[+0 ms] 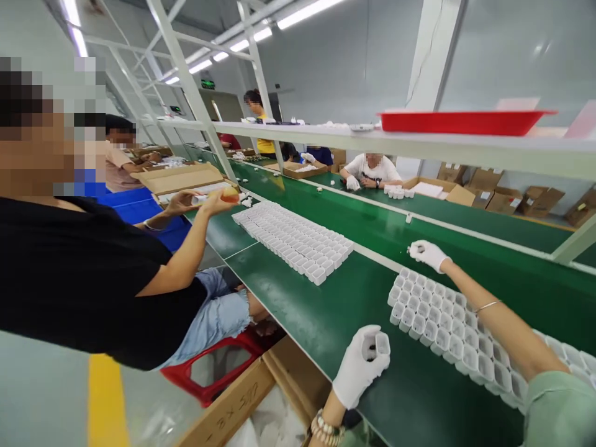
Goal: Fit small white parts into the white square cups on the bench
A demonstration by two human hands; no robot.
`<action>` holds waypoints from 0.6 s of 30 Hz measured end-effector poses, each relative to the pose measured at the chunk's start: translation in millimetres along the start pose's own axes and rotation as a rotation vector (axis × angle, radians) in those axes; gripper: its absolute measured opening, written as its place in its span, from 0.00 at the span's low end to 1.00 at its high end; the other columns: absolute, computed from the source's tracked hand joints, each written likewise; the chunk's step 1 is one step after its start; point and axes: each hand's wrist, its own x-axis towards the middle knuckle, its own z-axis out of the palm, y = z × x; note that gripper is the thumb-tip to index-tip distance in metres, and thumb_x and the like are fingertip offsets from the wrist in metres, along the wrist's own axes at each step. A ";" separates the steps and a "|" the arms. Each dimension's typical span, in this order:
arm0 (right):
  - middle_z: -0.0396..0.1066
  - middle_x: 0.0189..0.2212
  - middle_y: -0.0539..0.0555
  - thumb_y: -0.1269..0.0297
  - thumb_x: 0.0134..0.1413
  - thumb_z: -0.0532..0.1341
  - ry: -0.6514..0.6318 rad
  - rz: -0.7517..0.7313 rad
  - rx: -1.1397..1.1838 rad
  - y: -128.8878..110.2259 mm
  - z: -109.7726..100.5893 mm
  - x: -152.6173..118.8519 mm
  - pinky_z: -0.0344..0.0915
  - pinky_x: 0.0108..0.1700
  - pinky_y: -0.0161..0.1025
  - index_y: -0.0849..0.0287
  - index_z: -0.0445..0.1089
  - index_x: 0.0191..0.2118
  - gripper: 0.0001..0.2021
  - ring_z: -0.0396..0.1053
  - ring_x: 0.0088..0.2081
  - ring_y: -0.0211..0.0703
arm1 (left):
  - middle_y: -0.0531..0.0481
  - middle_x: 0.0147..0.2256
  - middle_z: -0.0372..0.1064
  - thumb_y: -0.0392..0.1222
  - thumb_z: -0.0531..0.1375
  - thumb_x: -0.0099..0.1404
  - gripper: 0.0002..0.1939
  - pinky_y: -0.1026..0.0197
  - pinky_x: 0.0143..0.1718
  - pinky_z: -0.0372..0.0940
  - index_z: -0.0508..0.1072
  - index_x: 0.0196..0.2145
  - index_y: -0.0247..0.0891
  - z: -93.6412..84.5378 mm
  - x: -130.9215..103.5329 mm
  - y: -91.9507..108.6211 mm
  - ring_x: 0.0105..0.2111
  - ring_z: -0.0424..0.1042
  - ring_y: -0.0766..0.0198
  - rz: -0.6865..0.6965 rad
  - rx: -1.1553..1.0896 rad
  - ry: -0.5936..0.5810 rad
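My left hand (361, 366), in a white glove, is closed around a small white cup (382, 349) near the table's front edge. Something dark shows between its fingers and the cup. Farther off, my right hand (427, 254), also gloved, reaches over the green belt (470, 251) with its fingertips pinched on a tiny item too small to name. Beneath my right forearm stand rows of white cups (440, 323) on the green table (363, 298). A larger block of similar cups (298, 239) lies to the left.
A person in black sits at the left on a red stool (205, 372). An open cardboard box (251, 397) is below the table edge. Overhead, a shelf (344, 133) carries a red tray (465, 123). Other people work across the belt, where a white piece (408, 218) lies.
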 end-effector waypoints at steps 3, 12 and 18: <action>0.76 0.41 0.57 0.63 0.50 0.69 -0.116 -0.026 0.154 -1.3 -14.3 -50.0 0.72 0.42 0.43 0.62 0.67 0.52 0.24 0.74 0.37 0.42 | 0.42 0.45 0.71 0.36 0.62 0.55 0.26 0.58 0.40 0.70 0.62 0.52 0.36 -3.3 -5.0 -3.3 0.38 0.73 0.62 -0.023 0.071 -0.044; 0.75 0.34 0.55 0.59 0.52 0.65 -0.255 0.058 0.343 48.6 28.2 -290.1 0.73 0.41 0.46 0.59 0.68 0.52 0.22 0.72 0.34 0.43 | 0.46 0.51 0.67 0.29 0.60 0.56 0.26 0.52 0.54 0.64 0.67 0.52 0.43 17.4 -26.7 -0.1 0.51 0.67 0.58 0.156 0.404 -0.231; 0.70 0.31 0.51 0.64 0.52 0.64 -0.220 0.009 0.321 78.9 48.5 -306.9 0.68 0.36 0.40 0.58 0.71 0.53 0.21 0.65 0.29 0.38 | 0.46 0.52 0.65 0.26 0.61 0.58 0.34 0.53 0.51 0.65 0.63 0.60 0.51 20.1 -27.7 -6.5 0.51 0.66 0.58 0.327 0.537 -0.429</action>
